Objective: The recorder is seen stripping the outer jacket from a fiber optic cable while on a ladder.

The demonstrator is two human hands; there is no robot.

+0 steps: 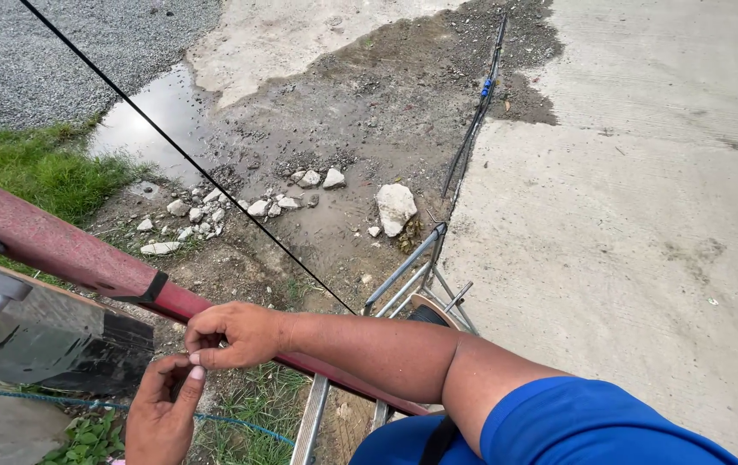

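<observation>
Seen from height on a grey metal ladder (403,280). Right hand (231,334) and left hand (160,413) are brought together just below a slanting red-painted metal pole (67,254); fingertips are pinched, on what cannot be told. A thin black cable (188,159) is strung taut past them. Balance could be lost with both hands occupied. Below are noted wet mud, a puddle (149,112), white stones (395,207), grass (33,164), a pale concrete slab (627,215)

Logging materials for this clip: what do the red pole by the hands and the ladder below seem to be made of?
The red pole looks like painted metal or wood, I cannot tell which: dull, weathered red coat with a black band. The ladder looks like bare aluminium: grey, matte rails and thin rungs. Both hands' fingers pinch together just before the pole.
</observation>
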